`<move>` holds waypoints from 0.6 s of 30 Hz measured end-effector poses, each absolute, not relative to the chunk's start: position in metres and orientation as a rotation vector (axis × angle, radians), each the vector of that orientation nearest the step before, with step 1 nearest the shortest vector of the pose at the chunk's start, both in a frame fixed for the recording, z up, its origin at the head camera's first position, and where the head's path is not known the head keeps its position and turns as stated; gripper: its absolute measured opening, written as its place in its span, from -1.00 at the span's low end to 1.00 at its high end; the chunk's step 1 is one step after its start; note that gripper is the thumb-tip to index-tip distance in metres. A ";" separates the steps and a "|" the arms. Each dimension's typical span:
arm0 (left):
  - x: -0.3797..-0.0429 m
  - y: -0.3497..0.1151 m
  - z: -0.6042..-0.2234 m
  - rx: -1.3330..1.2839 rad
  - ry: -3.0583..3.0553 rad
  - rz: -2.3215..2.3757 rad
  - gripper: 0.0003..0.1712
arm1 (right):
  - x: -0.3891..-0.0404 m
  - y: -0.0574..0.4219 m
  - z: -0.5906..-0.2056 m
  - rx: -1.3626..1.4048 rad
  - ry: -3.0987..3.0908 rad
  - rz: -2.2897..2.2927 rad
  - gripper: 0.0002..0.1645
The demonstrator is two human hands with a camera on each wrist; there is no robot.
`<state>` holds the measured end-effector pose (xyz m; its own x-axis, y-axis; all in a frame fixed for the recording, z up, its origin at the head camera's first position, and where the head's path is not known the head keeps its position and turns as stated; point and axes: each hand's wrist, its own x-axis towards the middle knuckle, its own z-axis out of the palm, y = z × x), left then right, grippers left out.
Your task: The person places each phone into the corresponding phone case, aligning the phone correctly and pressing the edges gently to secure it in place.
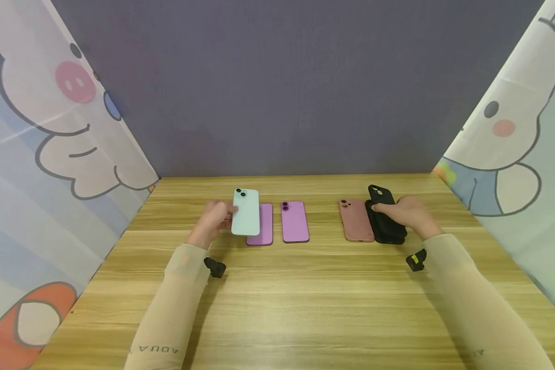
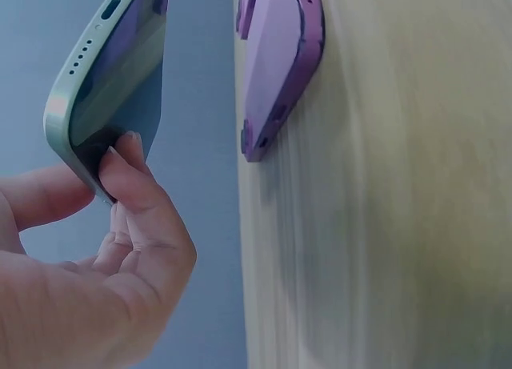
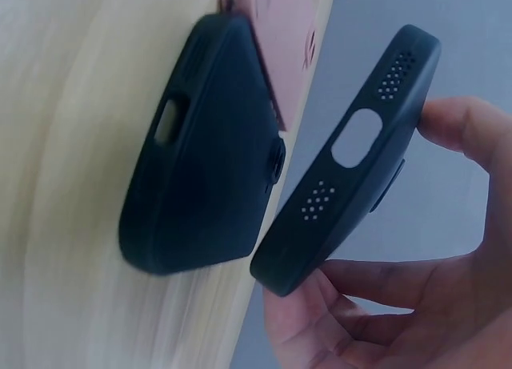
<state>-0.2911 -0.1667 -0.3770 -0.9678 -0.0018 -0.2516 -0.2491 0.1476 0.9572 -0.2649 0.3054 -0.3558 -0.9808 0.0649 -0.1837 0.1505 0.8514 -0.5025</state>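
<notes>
We note left hand (image 1: 216,213) pinching pale phone (image 1: 246,215) by its edge above a purple phone (image 1: 267,227), right hand (image 1: 409,211) spread wider to grip a black case (image 3: 348,191) above a second case (image 3: 212,157); best we hold both firmly, without scraping what lies beneath.

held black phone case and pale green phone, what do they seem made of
Black phone case: matte, probably silicone or soft plastic, given its dull surface. Pale green phone: glossy front, likely glass or clear plastic, showing reflections; satin rim, perhaps metal or plastic, with soft sheen.
</notes>
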 end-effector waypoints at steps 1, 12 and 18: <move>-0.291 -0.165 -0.376 -0.243 2.222 1.924 -0.60 | -0.265 0.304 -0.355 0.165 2.867 -0.798 -0.22; -0.291 -0.153 -0.372 -0.214 2.213 1.932 -0.57 | -0.268 0.281 -0.351 0.127 2.880 -0.809 -0.22; -0.290 -0.148 -0.375 -0.201 2.221 1.928 -0.58 | -0.272 0.272 -0.354 0.126 2.883 -0.855 -0.25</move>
